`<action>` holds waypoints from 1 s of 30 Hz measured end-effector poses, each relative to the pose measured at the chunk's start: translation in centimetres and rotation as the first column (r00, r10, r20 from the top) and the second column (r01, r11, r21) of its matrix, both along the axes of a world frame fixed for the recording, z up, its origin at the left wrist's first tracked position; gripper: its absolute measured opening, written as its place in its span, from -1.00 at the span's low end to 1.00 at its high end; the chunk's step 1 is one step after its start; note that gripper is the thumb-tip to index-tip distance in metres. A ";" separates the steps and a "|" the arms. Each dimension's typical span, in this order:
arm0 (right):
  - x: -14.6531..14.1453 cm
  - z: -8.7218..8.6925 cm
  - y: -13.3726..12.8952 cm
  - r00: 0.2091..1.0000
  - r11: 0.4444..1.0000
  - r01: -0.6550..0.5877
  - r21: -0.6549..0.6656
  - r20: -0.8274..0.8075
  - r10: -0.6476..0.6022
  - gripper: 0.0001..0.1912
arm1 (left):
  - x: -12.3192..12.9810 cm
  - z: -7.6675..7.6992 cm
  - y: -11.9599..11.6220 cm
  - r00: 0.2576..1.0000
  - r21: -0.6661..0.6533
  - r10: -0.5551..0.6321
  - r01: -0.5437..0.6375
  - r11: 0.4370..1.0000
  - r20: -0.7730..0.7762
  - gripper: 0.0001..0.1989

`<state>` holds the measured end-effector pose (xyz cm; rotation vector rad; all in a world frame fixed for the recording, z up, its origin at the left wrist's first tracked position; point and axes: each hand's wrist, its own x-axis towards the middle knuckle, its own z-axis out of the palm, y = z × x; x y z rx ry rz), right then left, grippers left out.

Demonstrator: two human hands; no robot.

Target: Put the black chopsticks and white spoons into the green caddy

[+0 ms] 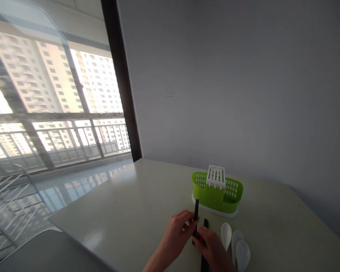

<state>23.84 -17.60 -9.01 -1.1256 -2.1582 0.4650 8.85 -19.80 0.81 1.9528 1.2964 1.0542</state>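
My left hand (pixel 178 228) pinches a pair of black chopsticks (pixel 197 207) near the middle, their upper ends pointing up and away from me. Lower down, the fingers of my right hand (pixel 212 245) close round the same chopsticks. More black chopsticks (pixel 206 223) lie on the table, partly hidden beneath my right hand. Just right of that hand rest three white spoons, one (pixel 226 234) nearest it and another (pixel 243 254) farthest right. Beyond my hands stands a green cutlery basket (pixel 212 198) with a white slatted piece (pixel 216 176) across its top and a white base.
The pale table (pixel 147 192) reaches to a grey wall (pixel 238 94) at the back. On the left, a grey chair (pixel 45 251) stands by the table edge and a wire rack (pixel 14 204) sits farther off. Large windows (pixel 56 90) show tall buildings outside.
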 end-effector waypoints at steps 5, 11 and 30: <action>0.3 0.0 0.2 1.000 1.000 -0.010 0.009 0.006 0.010 -0.88 | -0.6 1.4 0.2 0.990 0.019 -0.002 0.005 1.000 -0.140 -0.80; 1.2 0.8 0.5 0.998 0.998 0.049 0.043 -0.049 -0.047 -0.75 | -1.8 6.2 3.1 0.998 0.210 0.061 -0.063 0.976 0.020 -0.72; 1.2 -3.5 3.2 0.976 0.906 0.052 0.419 0.171 -0.136 -0.81 | 5.3 4.5 21.5 0.896 0.171 0.136 -0.068 0.983 -0.423 -0.83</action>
